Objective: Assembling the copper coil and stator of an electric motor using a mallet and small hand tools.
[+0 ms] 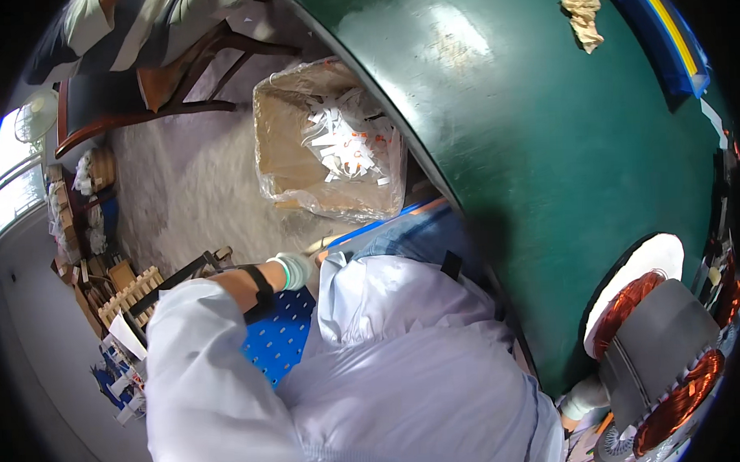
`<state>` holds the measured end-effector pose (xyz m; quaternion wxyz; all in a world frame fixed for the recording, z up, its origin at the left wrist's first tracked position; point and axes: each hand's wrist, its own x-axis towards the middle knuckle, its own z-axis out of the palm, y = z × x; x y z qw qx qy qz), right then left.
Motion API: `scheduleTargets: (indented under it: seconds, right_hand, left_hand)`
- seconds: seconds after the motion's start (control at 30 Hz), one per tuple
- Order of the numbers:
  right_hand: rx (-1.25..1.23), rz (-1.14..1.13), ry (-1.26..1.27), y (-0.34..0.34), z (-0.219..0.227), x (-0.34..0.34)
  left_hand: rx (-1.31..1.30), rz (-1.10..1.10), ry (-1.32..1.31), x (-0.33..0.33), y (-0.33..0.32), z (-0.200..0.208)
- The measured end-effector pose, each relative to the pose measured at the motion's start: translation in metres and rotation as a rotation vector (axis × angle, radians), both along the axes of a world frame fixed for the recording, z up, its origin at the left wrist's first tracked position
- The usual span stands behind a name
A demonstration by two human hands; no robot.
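While the left forearm angles up and away from the body in a loose white sleeve, the left hand [300, 270], in a pale knitted glove with a green-edged cuff, is near a blue perforated panel [280, 336]; its fingers are hidden, so whether it grips anything I cannot tell. A black band [260, 288] circles that wrist. At lower right, the right hand [586, 396], also in a pale glove, sits against the near side of a coil-wound metal drum [659, 347]; its fingertips are out of sight, so its grip is unclear. The drum lies at the right of the glossy green table [530, 144], its smooth grey body rounded, with glinting copper wire bundled at both ends. Behind it leans a white disc [664, 257], flat and dark-edged.
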<state>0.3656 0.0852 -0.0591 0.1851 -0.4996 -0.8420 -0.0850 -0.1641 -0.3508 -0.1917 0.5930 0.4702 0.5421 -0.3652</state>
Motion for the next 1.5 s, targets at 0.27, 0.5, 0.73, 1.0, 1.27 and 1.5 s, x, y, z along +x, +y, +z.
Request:
scheduleTargets:
  seconds: [0.27, 0.5, 0.73, 1.0, 1.27, 1.5]
  right_hand:
    - [-0.004, 0.004, 0.036, -0.007, -0.004, 0.004]
    - [0.012, 0.001, 0.112, -0.017, -0.02, 0.01]
    - [-0.131, -0.01, 0.322, -0.021, -0.05, 0.006]
    - [-0.291, -0.044, 1.06, 0.0, -0.013, -0.065]
    - [-0.522, -0.03, 1.343, 0.002, 0.049, -0.079]
    - [-0.976, 0.207, 1.655, 0.056, 0.069, -0.081]
  left_hand:
    - [-0.366, -0.123, -0.302, -0.16, 0.178, 0.163]
    - [0.881, -0.075, 0.098, -0.229, 0.343, 0.287]
    - [0.803, -0.162, -0.523, -0.03, 0.347, 0.279]
    - [1.15, 0.564, -0.704, 0.043, 0.405, 0.295]
    - [1.175, 0.823, -1.058, 0.122, 0.522, 0.15]
    - [1.118, 0.818, -1.158, 0.136, 0.525, 0.126]
